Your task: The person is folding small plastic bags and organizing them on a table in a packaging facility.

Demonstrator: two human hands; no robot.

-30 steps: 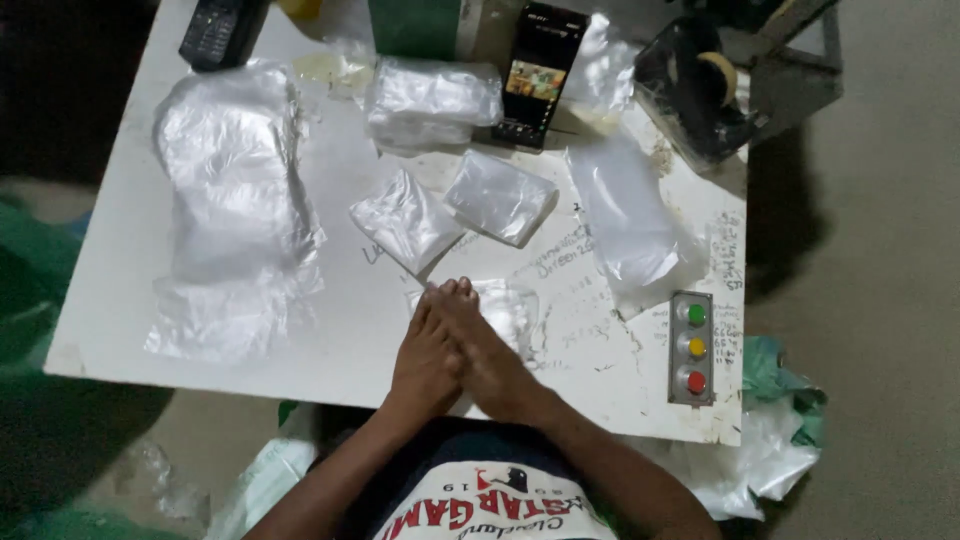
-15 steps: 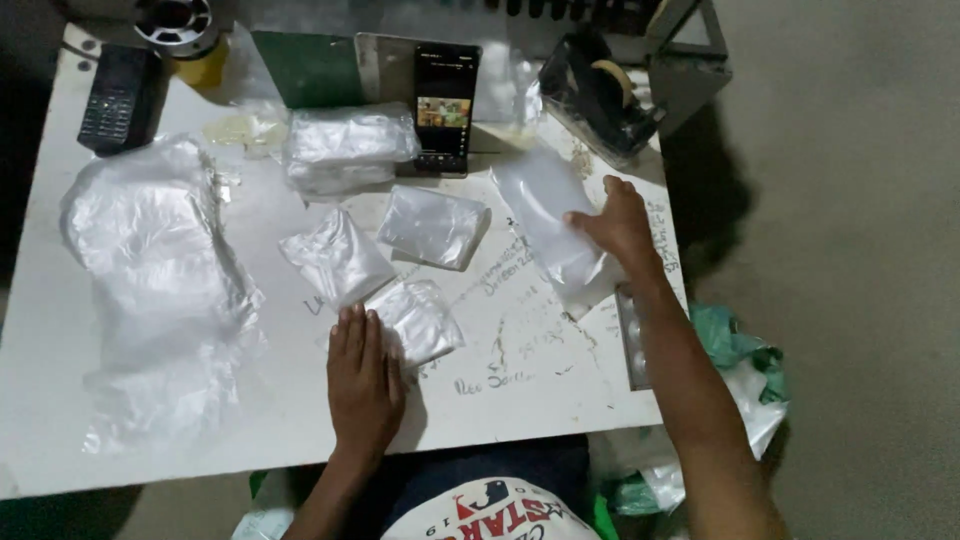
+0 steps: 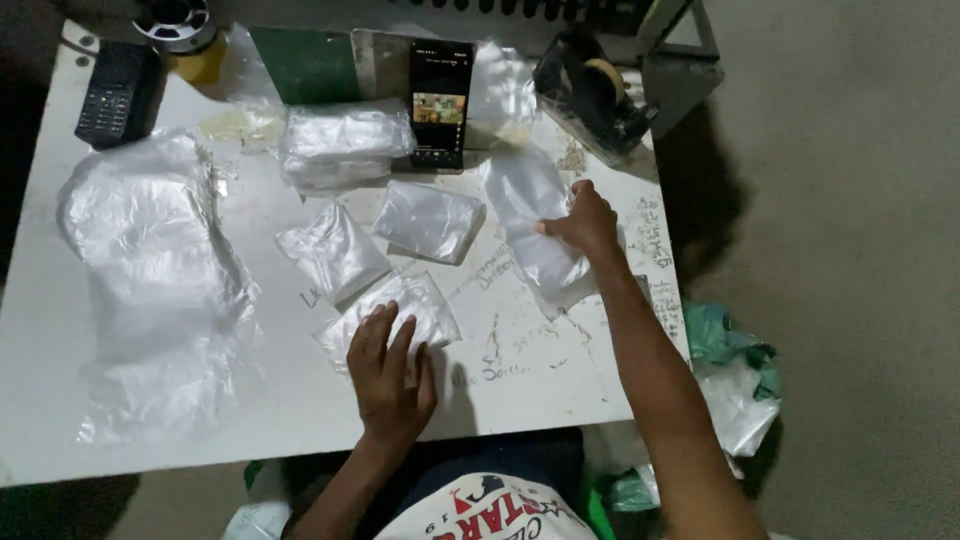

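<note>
White scribbled surface (image 3: 560,370) carries everything: a big heap of crumpled clear plastic (image 3: 150,270) far left. My right hand (image 3: 585,222) closes its grip on a long clear plastic bag (image 3: 530,225). My left hand (image 3: 388,372) lies flat, fingers spread, pressing a small clear plastic packet (image 3: 395,308).

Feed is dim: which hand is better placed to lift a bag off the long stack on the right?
Right. The right hand already rests on that stack; the left hand presses a packet nearer the body.
</note>
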